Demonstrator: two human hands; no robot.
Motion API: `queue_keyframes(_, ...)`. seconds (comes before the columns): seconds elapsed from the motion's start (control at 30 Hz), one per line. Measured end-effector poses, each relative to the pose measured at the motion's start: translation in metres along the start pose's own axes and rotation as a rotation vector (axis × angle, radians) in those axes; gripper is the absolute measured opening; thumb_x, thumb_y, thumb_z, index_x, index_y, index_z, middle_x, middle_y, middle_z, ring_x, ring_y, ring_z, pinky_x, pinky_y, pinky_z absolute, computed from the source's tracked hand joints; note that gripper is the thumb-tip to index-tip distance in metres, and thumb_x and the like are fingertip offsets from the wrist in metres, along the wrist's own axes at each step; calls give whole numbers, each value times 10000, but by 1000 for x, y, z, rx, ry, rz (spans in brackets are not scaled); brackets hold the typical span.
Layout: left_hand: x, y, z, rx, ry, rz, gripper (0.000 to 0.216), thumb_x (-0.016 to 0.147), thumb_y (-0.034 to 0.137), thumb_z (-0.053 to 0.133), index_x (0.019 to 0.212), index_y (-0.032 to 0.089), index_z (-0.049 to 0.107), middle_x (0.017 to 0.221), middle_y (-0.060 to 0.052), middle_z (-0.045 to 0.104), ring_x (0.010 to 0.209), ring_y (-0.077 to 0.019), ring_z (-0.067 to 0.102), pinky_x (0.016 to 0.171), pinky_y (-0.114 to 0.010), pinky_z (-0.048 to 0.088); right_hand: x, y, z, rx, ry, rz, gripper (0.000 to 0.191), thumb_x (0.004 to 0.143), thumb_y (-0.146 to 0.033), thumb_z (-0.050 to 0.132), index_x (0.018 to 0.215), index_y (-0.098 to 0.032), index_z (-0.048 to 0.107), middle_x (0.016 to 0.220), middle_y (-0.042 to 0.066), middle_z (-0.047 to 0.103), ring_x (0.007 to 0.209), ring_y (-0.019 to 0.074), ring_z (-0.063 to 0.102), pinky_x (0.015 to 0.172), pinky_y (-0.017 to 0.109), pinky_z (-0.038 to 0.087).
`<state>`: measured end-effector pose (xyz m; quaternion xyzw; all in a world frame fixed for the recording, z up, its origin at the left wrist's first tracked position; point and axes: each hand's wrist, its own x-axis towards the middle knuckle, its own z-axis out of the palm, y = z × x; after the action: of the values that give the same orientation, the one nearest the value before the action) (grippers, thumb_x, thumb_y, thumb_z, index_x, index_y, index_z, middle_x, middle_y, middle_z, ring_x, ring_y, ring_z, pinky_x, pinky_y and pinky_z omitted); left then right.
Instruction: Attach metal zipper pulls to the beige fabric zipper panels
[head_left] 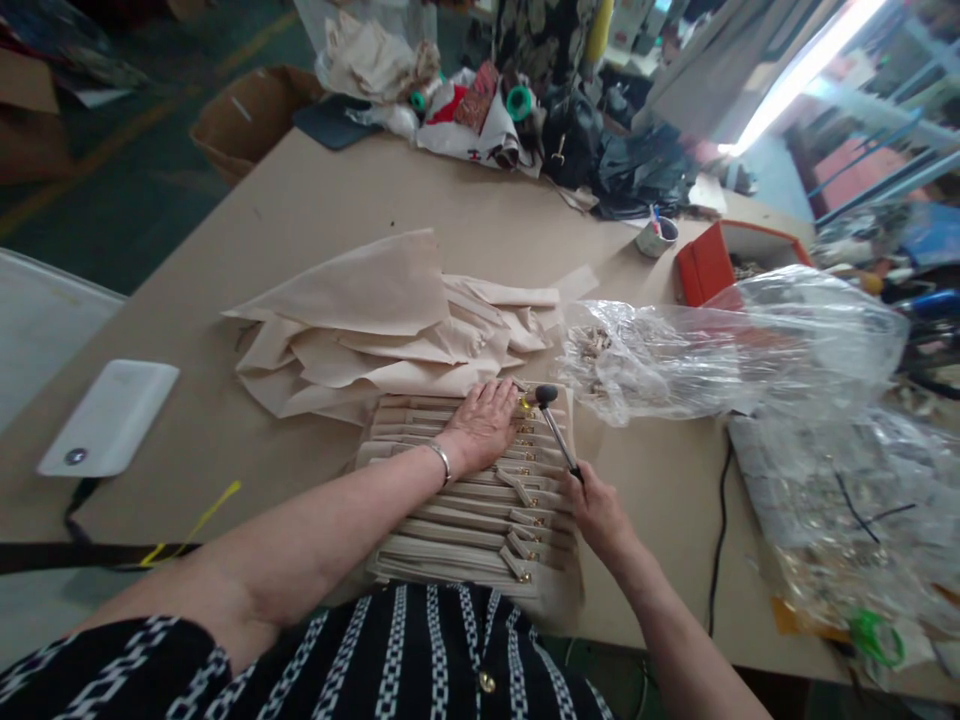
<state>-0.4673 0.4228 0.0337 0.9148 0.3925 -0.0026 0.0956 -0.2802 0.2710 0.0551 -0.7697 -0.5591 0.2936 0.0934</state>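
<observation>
My right hand (598, 502) grips the dark handle of a small hammer (556, 432). The hammer's black head is over the top right part of a stack of beige zippered pieces (442, 530). These overlap in rows, with gold zipper pulls along their right side. My left hand (482, 428) lies flat on the upper rows, fingers stretched towards the hammer head. A small yellow bit shows beside the head; what it is I cannot make out. Loose beige fabric sheets (360, 300) lie crumpled just beyond the stack.
A clear plastic bag (675, 350) with small parts lies right of the fabric. Behind it stand an orange box (705, 265) and a cup with pens (656, 237). A white power bank (112, 415) with a cable sits at left. Bags and cloth line the far edge.
</observation>
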Motion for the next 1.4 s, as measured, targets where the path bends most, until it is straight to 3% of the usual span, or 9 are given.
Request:
queue_keyframes(0.2,1,0,-1,-3,-16,12,605,896,378,326,1414,65,345,1507,-150,299,1354,-309,296,1114,-444,187,-24,4,2,136,185,-46,361,930,-406,319,1127,-194,535,774,54,669,646,182,597,602,259,411)
queue_keyframes(0.37,1,0,0,-6,-38,-4,596,907,370,299,1427,82,326,1524,-136,266,1378,-303,252,1115,-444,174,-22,13,6,-29,4,18,324,924,-403,318,1012,-211,563,710,47,660,583,189,583,540,261,355)
queue_keyframes(0.57,2,-1,-1,11,-37,20,608,900,379,313,1419,62,336,1514,-149,283,1360,-319,275,1106,-449,184,-37,16,5,82,164,-1,347,939,-427,299,1064,-198,527,733,47,654,633,184,595,569,256,366)
queue_keyframes(0.77,1,1,-1,10,-47,-1,609,896,370,320,1428,74,323,1522,-140,267,1373,-314,250,1112,-439,166,-37,22,11,-107,-18,89,303,923,-418,328,927,-213,551,676,41,636,532,174,541,506,259,275)
queue_keyframes(1.0,8,-3,-2,-6,-50,0,619,888,383,324,1438,98,309,1526,-124,265,1365,-300,256,1106,-428,166,-46,14,3,244,213,109,338,895,-482,353,921,-196,532,634,11,583,543,158,525,544,255,376)
queue_keyframes(1.27,38,-14,-7,-4,-27,-18,625,888,401,340,1433,95,319,1504,-126,311,1372,-307,251,1101,-428,180,-43,6,18,383,176,106,342,895,-476,383,928,-186,562,639,-6,564,558,141,514,538,238,397)
queue_keyframes(1.4,31,-7,-21,-10,-43,-18,625,913,416,307,1442,84,297,1524,-140,264,1392,-317,218,1108,-443,182,-54,3,14,342,176,95,345,891,-462,393,972,-180,574,697,22,623,629,168,575,593,254,429)
